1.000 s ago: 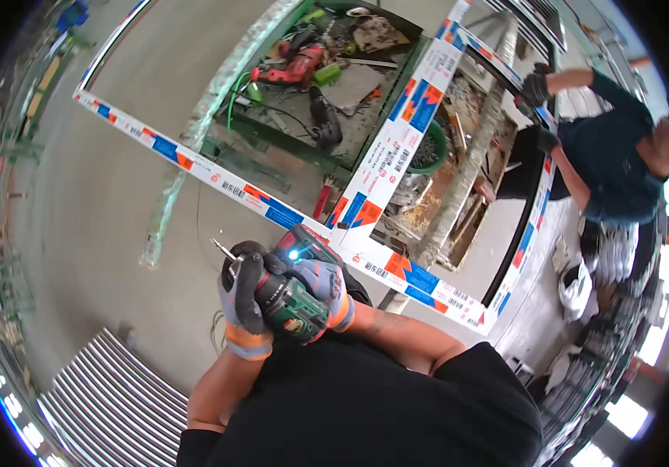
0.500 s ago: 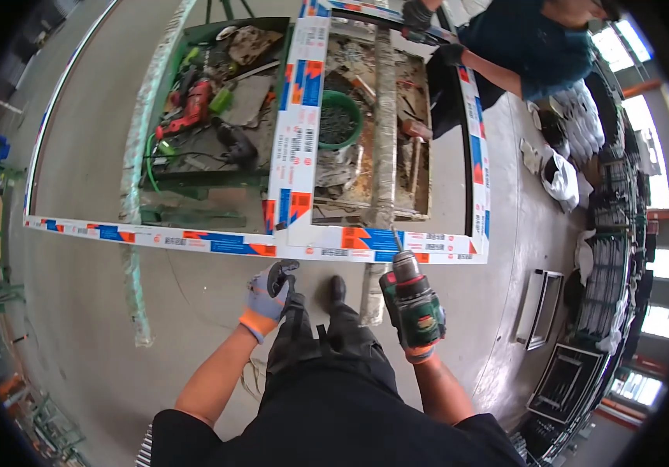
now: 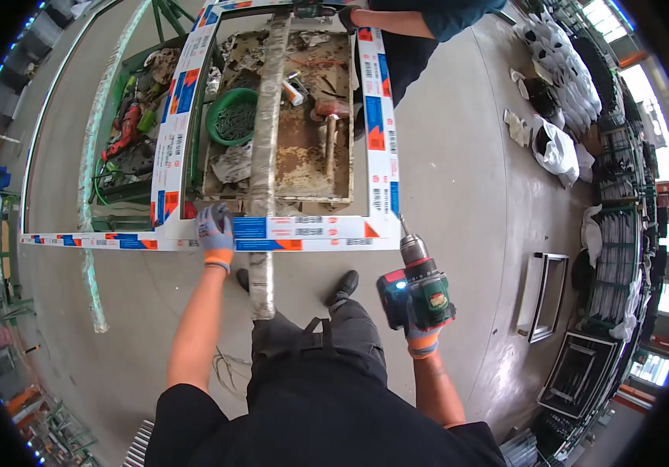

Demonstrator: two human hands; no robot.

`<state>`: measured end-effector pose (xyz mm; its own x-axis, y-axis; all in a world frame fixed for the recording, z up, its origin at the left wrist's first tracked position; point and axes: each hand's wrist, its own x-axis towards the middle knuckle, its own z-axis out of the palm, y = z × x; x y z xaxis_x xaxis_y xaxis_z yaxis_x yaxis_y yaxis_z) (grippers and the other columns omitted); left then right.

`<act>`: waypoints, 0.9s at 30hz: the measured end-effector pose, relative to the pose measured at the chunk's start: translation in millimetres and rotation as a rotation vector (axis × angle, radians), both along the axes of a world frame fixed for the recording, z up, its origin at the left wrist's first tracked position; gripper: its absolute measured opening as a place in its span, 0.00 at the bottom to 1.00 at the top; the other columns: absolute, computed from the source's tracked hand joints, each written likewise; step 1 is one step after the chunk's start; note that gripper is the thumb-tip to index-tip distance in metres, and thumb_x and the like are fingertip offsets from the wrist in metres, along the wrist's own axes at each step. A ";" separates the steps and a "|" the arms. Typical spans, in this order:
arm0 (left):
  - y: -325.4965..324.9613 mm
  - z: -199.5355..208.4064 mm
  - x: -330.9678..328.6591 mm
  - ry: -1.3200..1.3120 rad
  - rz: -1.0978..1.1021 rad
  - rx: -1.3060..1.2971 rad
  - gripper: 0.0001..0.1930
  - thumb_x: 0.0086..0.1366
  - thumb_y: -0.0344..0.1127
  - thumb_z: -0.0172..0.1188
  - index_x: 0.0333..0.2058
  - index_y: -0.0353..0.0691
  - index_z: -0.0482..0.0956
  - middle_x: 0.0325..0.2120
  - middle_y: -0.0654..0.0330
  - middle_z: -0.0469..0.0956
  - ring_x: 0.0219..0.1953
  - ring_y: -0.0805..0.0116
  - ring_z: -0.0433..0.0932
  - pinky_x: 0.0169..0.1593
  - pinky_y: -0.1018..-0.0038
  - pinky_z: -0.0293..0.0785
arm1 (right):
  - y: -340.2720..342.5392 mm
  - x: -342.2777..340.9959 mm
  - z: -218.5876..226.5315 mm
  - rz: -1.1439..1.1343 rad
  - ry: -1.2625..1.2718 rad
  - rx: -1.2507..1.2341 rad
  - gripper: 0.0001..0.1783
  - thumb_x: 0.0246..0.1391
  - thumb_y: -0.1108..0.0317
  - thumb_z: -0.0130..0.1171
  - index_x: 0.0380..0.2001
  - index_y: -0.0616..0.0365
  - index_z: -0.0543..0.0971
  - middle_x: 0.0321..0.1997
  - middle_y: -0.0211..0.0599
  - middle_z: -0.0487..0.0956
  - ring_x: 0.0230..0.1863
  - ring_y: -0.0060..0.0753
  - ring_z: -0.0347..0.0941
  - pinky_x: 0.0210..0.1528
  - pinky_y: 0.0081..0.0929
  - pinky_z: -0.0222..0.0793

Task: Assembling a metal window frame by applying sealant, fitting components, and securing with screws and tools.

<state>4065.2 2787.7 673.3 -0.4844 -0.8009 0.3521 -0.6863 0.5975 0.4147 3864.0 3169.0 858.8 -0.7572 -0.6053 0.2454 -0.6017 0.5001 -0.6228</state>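
Note:
A large window frame (image 3: 315, 227), wrapped in white film with blue and orange printing, lies across two padded supports. My left hand (image 3: 215, 231), in a grey and orange glove, grips the near rail beside the upright mullion (image 3: 179, 93), fingers over its inner edge. In my gloved right hand (image 3: 421, 340) is a green and black cordless drill (image 3: 426, 292). Its bit points away from me, just beyond the frame's near right corner and apart from it. The drill's work light is lit.
A co-worker's dark-gloved hand (image 3: 347, 19) is at the far rail beside another power drill (image 3: 312, 10). Under the frame, a tray (image 3: 303, 140) holds a green bowl (image 3: 211, 124) of screws and a hammer (image 3: 330, 144). Padded bars (image 3: 262, 288) jut toward me; metal racks line the right side.
I have shifted right, so the frame now sits further left in view. My left hand has gone from below the rail onto it. The drill has moved off the near rail, past the corner.

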 end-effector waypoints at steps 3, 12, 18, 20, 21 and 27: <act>6.6 2.6 -20.5 -0.074 0.087 -0.069 0.16 0.60 0.36 0.57 0.45 0.35 0.74 0.44 0.48 0.75 0.51 0.48 0.70 0.58 0.57 0.64 | 22.2 -55.1 7.3 0.023 0.039 -0.011 0.09 0.46 0.71 0.62 0.33 0.49 0.80 0.30 0.33 0.77 0.28 0.43 0.74 0.30 0.35 0.70; 12.0 3.9 -27.4 -0.300 0.124 -0.136 0.17 0.62 0.40 0.56 0.47 0.37 0.73 0.45 0.51 0.75 0.52 0.52 0.70 0.61 0.57 0.60 | -74.5 -147.7 -5.4 0.251 0.100 0.159 0.35 0.42 0.71 0.59 0.59 0.58 0.68 0.37 0.47 0.75 0.36 0.51 0.73 0.37 0.42 0.68; 1.6 23.9 -50.5 -0.458 0.116 0.070 0.21 0.61 0.44 0.56 0.49 0.37 0.74 0.46 0.50 0.76 0.53 0.51 0.71 0.60 0.56 0.63 | -158.3 -197.1 -66.4 0.408 0.417 0.305 0.33 0.46 0.67 0.55 0.59 0.58 0.68 0.40 0.43 0.73 0.41 0.47 0.70 0.46 0.42 0.64; -25.5 27.5 -58.2 -0.194 0.200 0.245 0.22 0.61 0.45 0.56 0.49 0.36 0.74 0.46 0.48 0.77 0.51 0.50 0.73 0.56 0.58 0.68 | -187.7 -210.3 -84.1 0.420 0.425 0.260 0.31 0.48 0.69 0.54 0.59 0.57 0.69 0.39 0.42 0.74 0.42 0.47 0.70 0.47 0.41 0.64; -44.4 27.8 -66.8 -0.193 0.213 0.250 0.22 0.61 0.45 0.56 0.49 0.36 0.74 0.46 0.48 0.77 0.51 0.50 0.73 0.56 0.58 0.68 | -194.8 -214.4 -93.1 0.398 0.426 0.244 0.29 0.48 0.70 0.53 0.58 0.57 0.70 0.40 0.42 0.75 0.41 0.47 0.70 0.47 0.41 0.64; -184.2 28.7 -163.0 -0.201 0.057 0.363 0.19 0.61 0.45 0.56 0.47 0.40 0.76 0.43 0.48 0.79 0.49 0.51 0.75 0.53 0.60 0.70 | -203.2 -210.5 -135.0 0.205 0.362 0.219 0.30 0.47 0.63 0.56 0.55 0.61 0.71 0.41 0.42 0.75 0.45 0.45 0.71 0.51 0.43 0.62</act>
